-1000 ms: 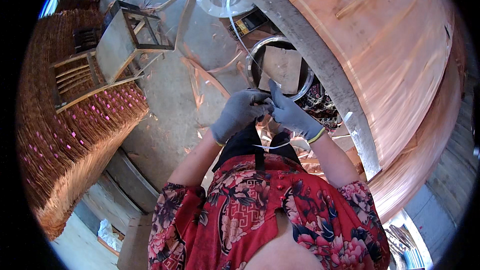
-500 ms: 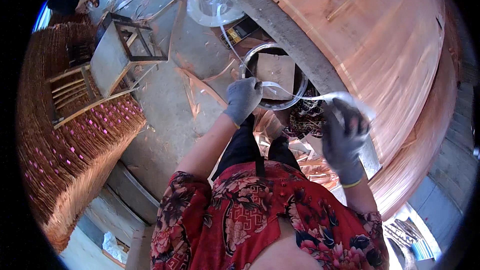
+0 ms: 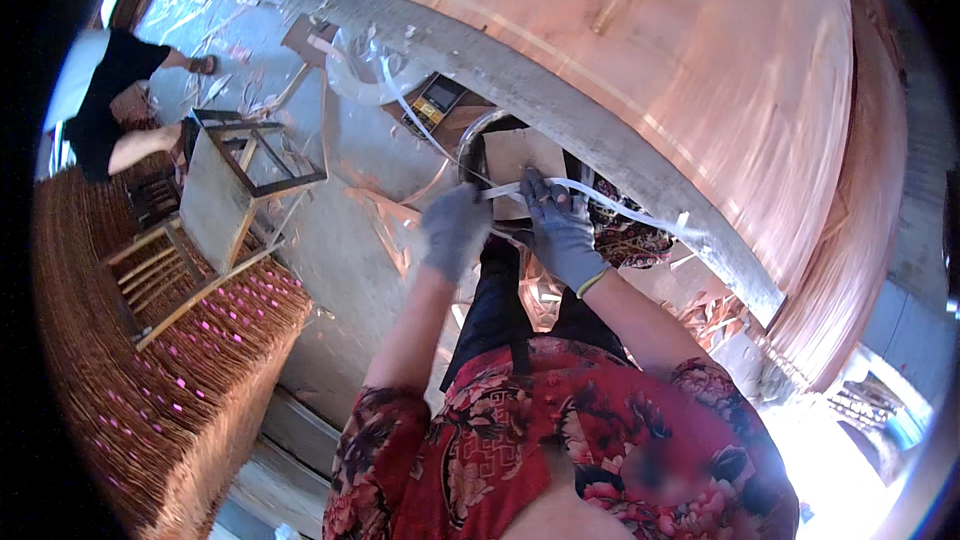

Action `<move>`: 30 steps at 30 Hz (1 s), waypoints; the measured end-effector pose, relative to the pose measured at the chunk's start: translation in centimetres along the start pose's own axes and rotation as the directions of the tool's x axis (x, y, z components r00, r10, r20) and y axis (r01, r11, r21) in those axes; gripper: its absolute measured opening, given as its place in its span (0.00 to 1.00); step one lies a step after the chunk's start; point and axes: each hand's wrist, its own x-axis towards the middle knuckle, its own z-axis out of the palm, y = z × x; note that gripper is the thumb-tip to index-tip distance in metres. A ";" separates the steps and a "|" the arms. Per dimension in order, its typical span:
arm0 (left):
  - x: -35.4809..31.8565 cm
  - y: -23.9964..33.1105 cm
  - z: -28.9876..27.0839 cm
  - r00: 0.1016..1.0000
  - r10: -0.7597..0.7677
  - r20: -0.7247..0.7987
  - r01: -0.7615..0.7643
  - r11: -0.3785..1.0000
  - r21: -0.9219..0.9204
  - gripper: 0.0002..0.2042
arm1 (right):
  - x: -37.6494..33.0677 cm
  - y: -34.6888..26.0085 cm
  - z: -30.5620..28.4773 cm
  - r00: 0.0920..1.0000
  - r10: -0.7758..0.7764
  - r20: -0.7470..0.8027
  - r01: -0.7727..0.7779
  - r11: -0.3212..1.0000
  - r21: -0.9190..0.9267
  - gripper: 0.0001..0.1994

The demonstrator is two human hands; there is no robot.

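We pinch white strip (image 3: 610, 202) between gloved left hand (image 3: 455, 230) and right hand (image 3: 562, 235); thin, light, floppy; grip near ends.

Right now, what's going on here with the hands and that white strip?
A person in grey gloves holds a thin white strip with both hands above a concrete floor. The left hand and right hand sit close together, fingers pinching the strip, which trails off to the right along a big copper-coloured sheet. Wooden frames stand to the left, where another person crouches.
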 end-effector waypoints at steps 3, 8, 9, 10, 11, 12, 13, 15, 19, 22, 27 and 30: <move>-5.1 -10.9 -4.3 0.925 0.156 -0.346 -0.095 0.978 0.187 0.09 | 0.0 -0.2 -0.6 0.998 0.008 -0.059 -0.012 0.998 -0.055 0.42; -17.4 -19.6 -16.3 0.828 -0.151 -0.539 0.444 0.764 0.468 0.11 | 0.1 0.8 -1.8 0.988 0.153 0.028 -0.155 0.965 0.211 0.38; -19.8 -20.6 -15.9 0.803 -0.165 -0.573 0.508 0.692 0.513 0.11 | 0.0 0.4 -1.2 0.990 0.136 -0.040 -0.130 0.982 0.134 0.34; -21.9 -19.8 -14.6 0.851 -0.136 -0.507 0.454 0.675 0.581 0.13 | -0.3 0.4 -2.1 0.993 0.061 -0.098 -0.038 0.974 0.221 0.32; -23.2 -20.4 -12.7 0.941 -0.096 -0.325 0.296 0.700 0.650 0.13 | -1.2 0.2 -4.3 0.975 -0.091 -0.202 0.167 0.902 0.397 0.31; -23.2 -15.7 -11.1 0.973 -0.065 -0.221 0.175 0.830 0.530 0.13 | -2.4 0.5 -6.1 0.932 -0.238 -0.272 0.353 0.767 0.536 0.30; -22.9 -13.6 -8.2 0.974 0.147 -0.173 -0.022 0.820 0.572 0.13 | -4.3 0.5 -7.8 0.883 -0.359 -0.304 0.469 0.627 0.622 0.28; -21.1 -6.5 -2.4 0.994 0.032 -0.103 -0.033 0.999 -0.011 0.11 | -6.9 0.4 -4.5 0.862 -0.452 -0.227 0.487 0.619 0.616 0.35; -21.9 10.6 -1.9 0.946 0.270 0.178 -0.228 0.947 -0.227 0.09 | -13.5 4.4 -5.9 0.773 -0.614 -0.157 0.380 0.251 0.890 0.35; -21.5 15.2 -2.0 0.849 0.486 0.205 -0.472 0.874 -0.119 0.08 | -18.6 8.0 -8.3 0.851 -0.524 -0.032 0.233 0.322 0.918 0.20; -20.9 22.6 -2.2 0.634 0.756 0.164 -0.763 0.646 -0.026 0.07 | -26.4 12.5 -10.9 0.965 -0.254 0.057 0.021 0.296 0.955 0.13; -19.2 25.8 -0.1 0.467 0.884 -0.033 -0.884 0.465 -0.053 0.08 | -32.5 13.2 -14.5 0.993 -0.023 0.114 -0.112 0.061 0.992 0.14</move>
